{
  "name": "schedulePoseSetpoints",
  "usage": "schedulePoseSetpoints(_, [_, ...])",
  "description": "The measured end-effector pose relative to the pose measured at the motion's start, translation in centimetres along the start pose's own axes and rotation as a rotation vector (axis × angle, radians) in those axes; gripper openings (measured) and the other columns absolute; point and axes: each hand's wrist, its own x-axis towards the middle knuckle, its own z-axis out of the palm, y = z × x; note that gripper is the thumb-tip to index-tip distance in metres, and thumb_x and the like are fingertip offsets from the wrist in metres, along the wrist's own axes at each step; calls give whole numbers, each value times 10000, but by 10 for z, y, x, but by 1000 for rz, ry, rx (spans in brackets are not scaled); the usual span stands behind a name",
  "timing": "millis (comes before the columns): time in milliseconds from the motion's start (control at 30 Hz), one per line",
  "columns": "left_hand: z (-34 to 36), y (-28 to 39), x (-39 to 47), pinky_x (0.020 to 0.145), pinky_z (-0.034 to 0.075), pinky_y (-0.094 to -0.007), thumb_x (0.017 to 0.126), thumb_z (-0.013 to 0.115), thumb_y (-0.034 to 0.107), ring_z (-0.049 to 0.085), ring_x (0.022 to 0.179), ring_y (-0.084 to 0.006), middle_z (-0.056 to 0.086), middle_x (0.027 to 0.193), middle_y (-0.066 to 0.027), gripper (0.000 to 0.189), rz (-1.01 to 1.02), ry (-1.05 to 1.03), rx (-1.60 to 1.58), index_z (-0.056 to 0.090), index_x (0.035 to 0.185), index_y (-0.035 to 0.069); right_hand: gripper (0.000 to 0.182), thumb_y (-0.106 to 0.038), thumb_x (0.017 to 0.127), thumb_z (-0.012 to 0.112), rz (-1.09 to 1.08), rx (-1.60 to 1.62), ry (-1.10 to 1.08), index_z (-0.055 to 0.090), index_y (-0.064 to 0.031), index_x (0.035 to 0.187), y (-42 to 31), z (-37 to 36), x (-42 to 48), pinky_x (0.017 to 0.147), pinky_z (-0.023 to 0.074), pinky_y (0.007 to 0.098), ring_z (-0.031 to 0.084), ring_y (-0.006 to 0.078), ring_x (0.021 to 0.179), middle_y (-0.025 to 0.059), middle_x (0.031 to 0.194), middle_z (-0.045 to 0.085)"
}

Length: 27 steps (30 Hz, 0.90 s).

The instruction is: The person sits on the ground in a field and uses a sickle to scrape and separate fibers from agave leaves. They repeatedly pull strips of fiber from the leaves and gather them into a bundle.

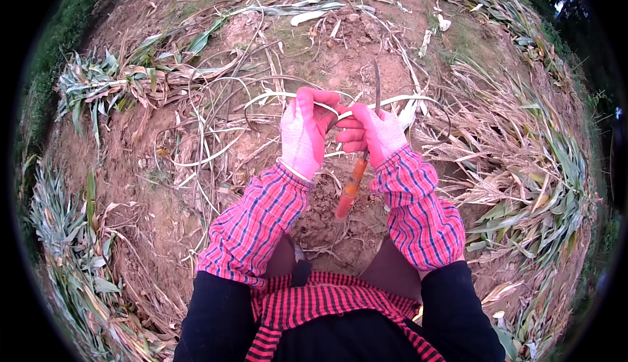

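Both hands wear white knit work gloves with pink coated fingers. My left hand (pixel 309 129) pinches a pale green plant strip (pixel 267 95) between thumb and fingers. Close beside it, my right hand (pixel 375 131) grips the same strip, which bends down between the two hands and arcs out past each side. A sickle passes behind my right hand: its narrow dark blade (pixel 377 82) points up, and its orange-red handle (pixel 352 190) hangs below. Whether my right fingers hold the sickle too is hidden.
Tangled strips and dry vines (pixel 198 126) lie on the brown soil (pixel 167 205) at left. Cut corn stalks with dry tassels (pixel 495 161) are heaped at right. More stalk bundles (pixel 93 85) lie at far left, and long leaves (pixel 314 9) lie ahead.
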Motion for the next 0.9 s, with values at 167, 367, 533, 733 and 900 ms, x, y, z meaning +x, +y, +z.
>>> schedulePoseSetpoints(167, [11,3,2,730,509,-341,928,436,339,587,793,-225,555,887,-135,375,-85,16,117,497,987,-27,340,-278,891,487,3,176,-8,531,39,1007,15,-6,4,506,520,283,625,195,645,129,850,616])
schedulePoseSetpoints(367, [13,-1,-8,601,527,-286,942,419,250,622,697,-196,590,906,-125,305,-209,-109,348,481,1081,-15,347,-319,887,493,-39,105,-7,547,-16,1047,17,3,4,483,454,212,626,140,670,88,861,647])
schedulePoseSetpoints(533, [17,5,-8,632,523,-310,916,428,419,615,711,-203,604,867,-125,468,-156,7,256,495,1031,-30,342,-295,898,462,-25,209,-25,542,-6,1061,16,0,2,418,352,181,500,62,539,92,890,648])
schedulePoseSetpoints(733, [-19,4,15,768,510,-401,908,454,401,587,816,-244,572,867,-93,395,-97,222,-279,469,1005,19,298,-266,895,458,4,381,17,539,-20,1042,7,3,-7,379,289,169,401,37,470,105,937,638])
schedulePoseSetpoints(900, [-46,28,34,558,480,-319,914,467,354,528,571,-148,517,631,27,287,-2,204,-426,458,981,75,338,-303,866,468,-90,310,85,562,-15,1017,7,-9,0,368,320,196,406,51,446,119,892,652])
